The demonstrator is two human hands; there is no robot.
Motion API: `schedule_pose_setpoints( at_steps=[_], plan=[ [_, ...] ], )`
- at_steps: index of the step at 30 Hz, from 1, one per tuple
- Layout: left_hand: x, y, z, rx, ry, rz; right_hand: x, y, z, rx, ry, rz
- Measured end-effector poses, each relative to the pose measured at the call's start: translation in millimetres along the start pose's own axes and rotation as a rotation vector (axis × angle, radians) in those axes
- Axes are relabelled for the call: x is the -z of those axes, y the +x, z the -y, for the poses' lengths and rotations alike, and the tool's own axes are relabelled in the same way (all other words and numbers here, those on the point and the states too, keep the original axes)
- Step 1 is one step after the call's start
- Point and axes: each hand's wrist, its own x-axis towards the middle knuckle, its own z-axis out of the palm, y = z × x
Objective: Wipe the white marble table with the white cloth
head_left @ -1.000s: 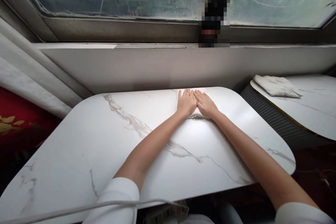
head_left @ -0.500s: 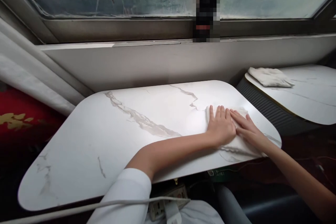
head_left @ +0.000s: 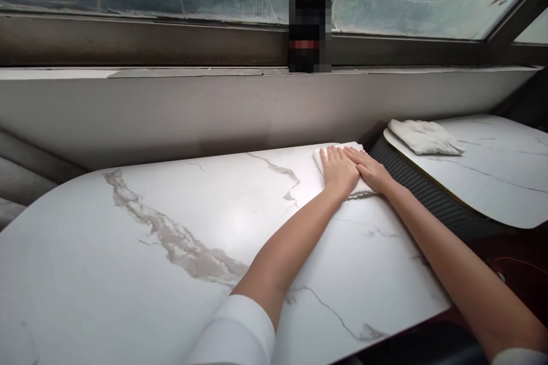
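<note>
A white cloth (head_left: 320, 161) lies folded on the far right corner of a white, marble-patterned tabletop (head_left: 205, 205). My left hand (head_left: 340, 171) rests flat on it with fingers stretched forward. Beside it, my right hand (head_left: 371, 170) also presses flat on the cloth, its fingertips touching the left hand's fingers. Both palms hide much of the cloth, and its frayed near edge shows below them.
A second white cloth (head_left: 424, 137) lies folded on another marble-patterned table (head_left: 509, 159) to the right. A dark ribbed surface (head_left: 422, 188) fills the gap between the tables. Behind runs a low wall (head_left: 171, 114) under a window, with a blurred dark object (head_left: 310, 23) at the sill.
Both hands and the cloth have slid away from me, from the right near part of the tabletop to its far right corner. The view has come closer to the table.
</note>
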Motion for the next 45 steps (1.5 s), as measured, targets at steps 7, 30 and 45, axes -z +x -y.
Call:
schedule_pose_setpoints(
  at_steps=[7,30,45],
  plan=[
    [9.5,-55,-35,-0.180,-0.035,0.044,16,-97,21,-0.057,-0.185,-0.032],
    [38.2,-44,64,-0.174,-0.027,0.110,-25,-21,87,0.003,-0.285,-0.007],
    [54.8,-70,95,-0.080,0.046,0.070,-36,-10,131,0.062,-0.290,0.044]
  ],
)
